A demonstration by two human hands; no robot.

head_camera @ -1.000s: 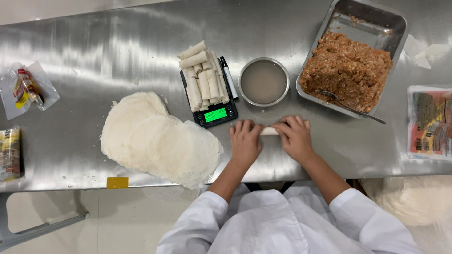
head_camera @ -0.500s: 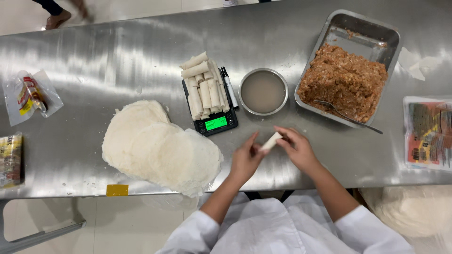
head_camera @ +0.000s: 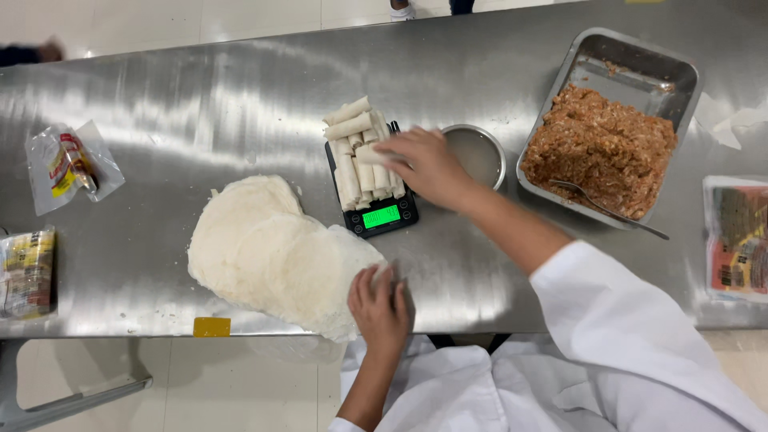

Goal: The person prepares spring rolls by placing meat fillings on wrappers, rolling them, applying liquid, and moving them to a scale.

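Over the small digital scale (head_camera: 376, 210) at the middle of the steel worktop (head_camera: 200, 104), the right hand (head_camera: 428, 166) holds a pale rolled spring roll (head_camera: 372, 154) pinched in its fingertips, laying it across the stack of finished rolls (head_camera: 358, 152) that already covers the scale's platform. The scale's green display faces the near edge. Just behind the right hand, touching or nearly touching its knuckles, stands a round metal bowl (head_camera: 480, 154) with cloudy liquid. Toward the right end sits a rectangular metal tray (head_camera: 640, 68) heaped with minced filling (head_camera: 600, 148); a spoon (head_camera: 604, 206) lies in it, its handle sticking out over the tray's near rim. At the right edge lies a printed plastic packet (head_camera: 736, 236), with crumpled paper (head_camera: 728, 124) behind it.

Near the front edge, the left hand (head_camera: 380, 302) lies flat and open, fingers spread, pressing on the right rim of a fanned pile of round white wrappers (head_camera: 264, 252); it grasps nothing. A yellow tag (head_camera: 211, 326) is stuck to the front edge beside the pile. At the left end lie a crumpled clear bag (head_camera: 68, 164) and a yellowish packet (head_camera: 26, 272).
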